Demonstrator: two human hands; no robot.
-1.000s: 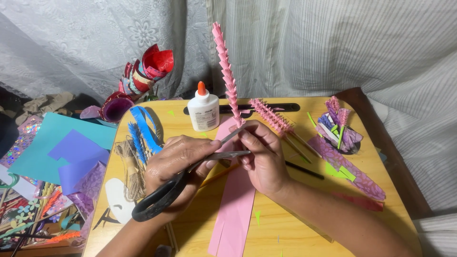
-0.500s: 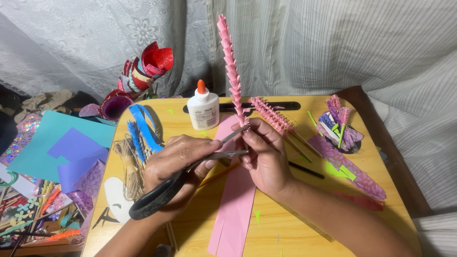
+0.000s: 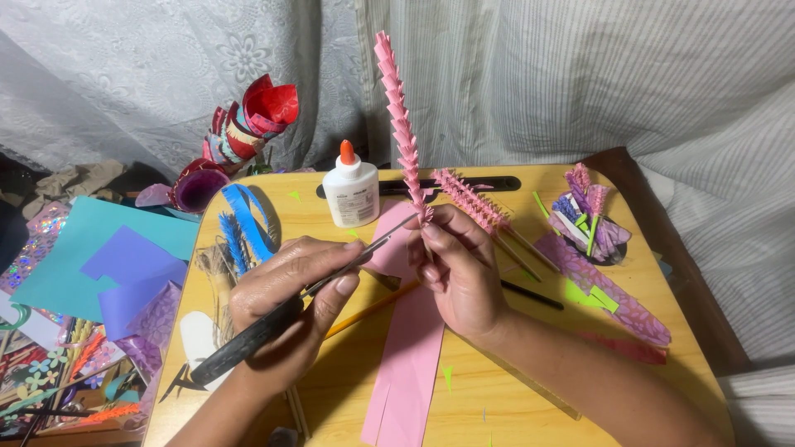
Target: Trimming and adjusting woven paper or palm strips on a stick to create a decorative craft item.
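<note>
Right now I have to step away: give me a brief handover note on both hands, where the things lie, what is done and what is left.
Left hand: grip shut on the scissors, blade tips reaching toward the right hand.
Right hand: grip shut on the base of the pink fringed stem, held upright.
Things: pink strip on the yellow table beneath the hands; glue bottle behind; a second fringed stem lying to the right.
Done: the stem is wrapped in fringe from its tip to the fingers.
Left: the bottom end, at the scissor tips.

A yellow wooden tabletop (image 3: 662, 290) carries a pink paper strip (image 3: 410, 364) right beneath the grip, a white glue bottle (image 3: 350, 192) just beyond, blue paper fringes (image 3: 244, 223) off left.
</note>
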